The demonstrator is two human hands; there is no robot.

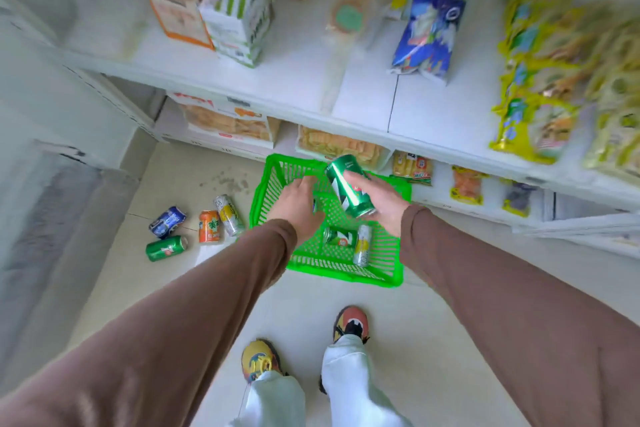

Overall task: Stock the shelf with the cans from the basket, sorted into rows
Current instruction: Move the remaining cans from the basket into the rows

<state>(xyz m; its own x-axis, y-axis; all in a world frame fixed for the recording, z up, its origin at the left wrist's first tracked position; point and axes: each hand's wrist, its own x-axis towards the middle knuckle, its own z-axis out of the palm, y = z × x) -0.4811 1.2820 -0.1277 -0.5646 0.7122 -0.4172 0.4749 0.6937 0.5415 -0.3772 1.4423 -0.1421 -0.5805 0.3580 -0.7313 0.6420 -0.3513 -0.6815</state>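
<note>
While your right hand (382,206) is wrapped around a tall green metal can (349,185) held tilted above the bright green plastic basket (388,253), you look to be mid-pickup, unloading. Your left hand (299,203) reaches down into the basket with fingers curled; whether that grip has closed on anything, I cannot tell. Two cans lie in the basket below: a short green can (340,236) and a silver-and-yellow can (363,246) touching it. Next, lift clear and carry to a free stretch of the white shelf (304,80).
</note>
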